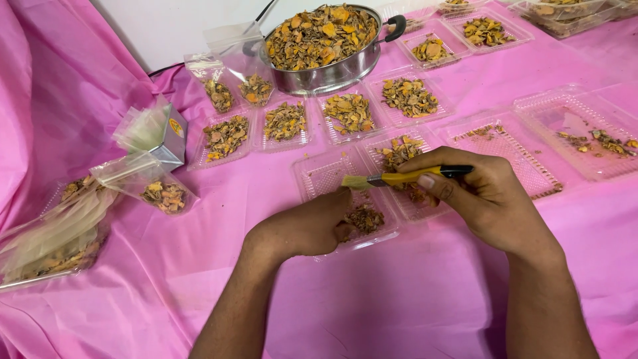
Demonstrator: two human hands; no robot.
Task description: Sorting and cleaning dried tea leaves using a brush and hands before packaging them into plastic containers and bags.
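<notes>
The right hand (488, 199) grips a small yellow-handled brush (405, 177) between thumb and fingers, bristles pointing left over a clear tray (319, 174) on the pink cloth (399, 292). The left hand (309, 226) rests on that tray's near side, fingers curled – it seems to pinch a few dried chips (365, 218), though the fingertips are hidden. To brush well, short light strokes toward the pile would suit, with the tray pinned flat so the thin plastic does not skid. Filled trays and a heaped steel pan (332, 70) stand behind – bags (143, 183) lie at left.
</notes>
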